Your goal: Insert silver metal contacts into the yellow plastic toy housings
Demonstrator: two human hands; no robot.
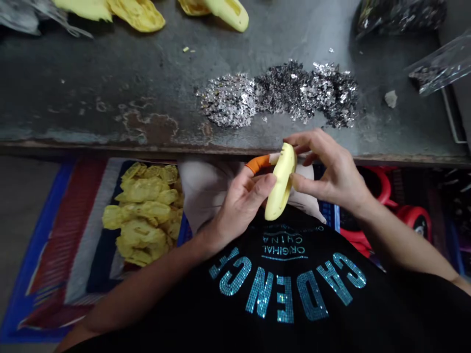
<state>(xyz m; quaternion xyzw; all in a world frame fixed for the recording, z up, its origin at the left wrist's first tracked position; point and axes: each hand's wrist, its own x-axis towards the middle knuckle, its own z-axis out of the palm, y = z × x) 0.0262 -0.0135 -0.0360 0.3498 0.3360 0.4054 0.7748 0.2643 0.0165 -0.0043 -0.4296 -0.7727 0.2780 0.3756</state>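
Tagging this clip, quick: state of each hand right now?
Left hand: closed on the yellow part.
Right hand: lightly gripping it too, thumb and fingertips.

Dim, cool light | glints on metal pieces [235, 100] | shadow below bench [91, 73] | edges soft

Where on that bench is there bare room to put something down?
On the bench, mainly its left stretch, below the upper-left yellow parts and left of the metal bits. Another patch lies beyond those bits, left of the dark bag. Crowded: the middle, under the bits, and around the clear bag.
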